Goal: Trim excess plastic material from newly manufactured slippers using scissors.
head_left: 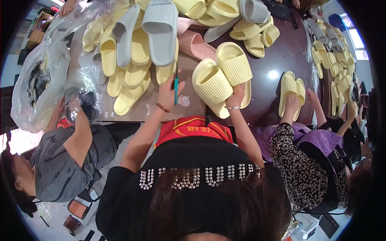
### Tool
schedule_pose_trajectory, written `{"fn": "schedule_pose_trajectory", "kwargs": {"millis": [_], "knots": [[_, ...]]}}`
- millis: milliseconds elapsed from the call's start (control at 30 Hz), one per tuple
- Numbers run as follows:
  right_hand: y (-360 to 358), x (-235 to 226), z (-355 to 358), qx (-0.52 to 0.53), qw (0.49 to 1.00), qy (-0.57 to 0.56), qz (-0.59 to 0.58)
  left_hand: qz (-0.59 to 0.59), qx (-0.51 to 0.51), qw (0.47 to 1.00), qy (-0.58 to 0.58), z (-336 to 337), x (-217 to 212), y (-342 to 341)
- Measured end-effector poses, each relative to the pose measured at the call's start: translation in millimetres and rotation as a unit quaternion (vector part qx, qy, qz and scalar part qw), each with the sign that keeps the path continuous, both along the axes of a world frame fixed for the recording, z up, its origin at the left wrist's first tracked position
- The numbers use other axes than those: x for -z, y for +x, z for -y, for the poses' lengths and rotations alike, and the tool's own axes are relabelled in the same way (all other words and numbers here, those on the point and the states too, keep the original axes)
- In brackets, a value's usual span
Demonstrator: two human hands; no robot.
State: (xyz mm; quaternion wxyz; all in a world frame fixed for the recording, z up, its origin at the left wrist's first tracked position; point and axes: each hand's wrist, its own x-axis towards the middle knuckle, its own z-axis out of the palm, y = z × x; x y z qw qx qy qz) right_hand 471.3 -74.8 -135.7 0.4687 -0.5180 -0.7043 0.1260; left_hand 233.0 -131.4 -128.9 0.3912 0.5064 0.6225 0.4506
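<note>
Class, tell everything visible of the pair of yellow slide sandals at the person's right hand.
The slide sandals are pale yellow and matt, with thick, foam-like soles and one broad, ribbed strap each. They overlap, straps up, over the table; contact with it is unclear. The right hand grips one near its strap.

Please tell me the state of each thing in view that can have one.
Left hand, holding a teal tool
Teal tool, held lengthwise; open or closed unclear
Right hand, gripping a yellow slipper pair
Yellow slipper pair, held together, straps up
Large grey slipper, lying on yellow slippers, strap up
Clear plastic bag, bulging, dark contents inside
Pale scrap, lying on the table
</note>
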Motion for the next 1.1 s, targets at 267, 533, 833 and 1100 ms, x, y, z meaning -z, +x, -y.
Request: {"fn": "schedule_pose_trajectory", "kwargs": {"millis": [267,533,833,1100], "knots": [[4,-18,27,-0.039,0.997,0.020,0.070,-0.147,0.105,0.983,0.029,-31,-63,-20],[6,-40,35,-0.082,0.988,0.108,0.070,-0.206,0.227,0.949,0.075,-35,-110,-16],[10,-47,41,-0.116,0.985,0.098,0.085,-0.275,0.272,0.920,0.070,-35,-129,-17],[8,-50,42,-0.130,0.981,0.107,0.093,-0.281,0.281,0.914,0.083,-35,-122,-23]]}}
